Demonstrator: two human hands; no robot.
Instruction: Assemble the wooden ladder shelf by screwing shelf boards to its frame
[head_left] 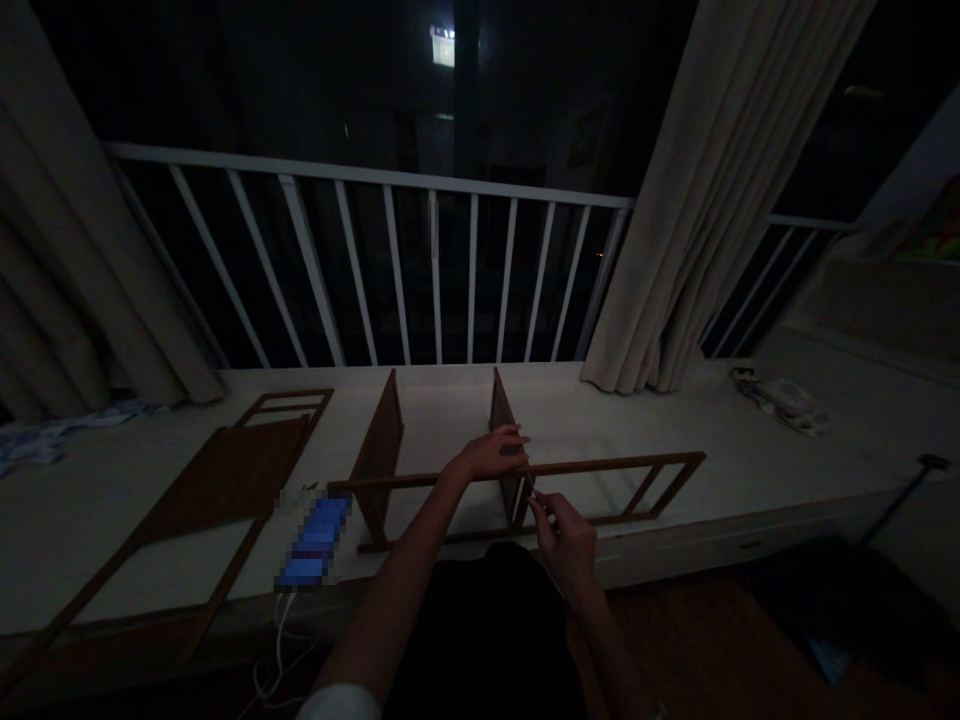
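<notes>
On my feed it is very dim, so I take the long wooden frame as my marker. It stands on edge along the front of the pale ledge. Two upright panels meet it from behind: the left panel near the frame's left end and the right panel about midway along it.

The left hand sits on the frame's top rail just where the right panel joins it, fingers curled down over the wood, clamped on the frame. The right hand hovers just in front of the frame and a little below that joint. Its fingers are pinched together on a thin tool, whose tip points up at the joint; it is too small and dark for me to say what kind.

Left of the frame a flat brown board lies on the ledge, with a blue phone between board and frame. A white cable hangs down from the phone. Beyond the frame runs a white railing, and a curtain hangs behind the frame's right end.
</notes>
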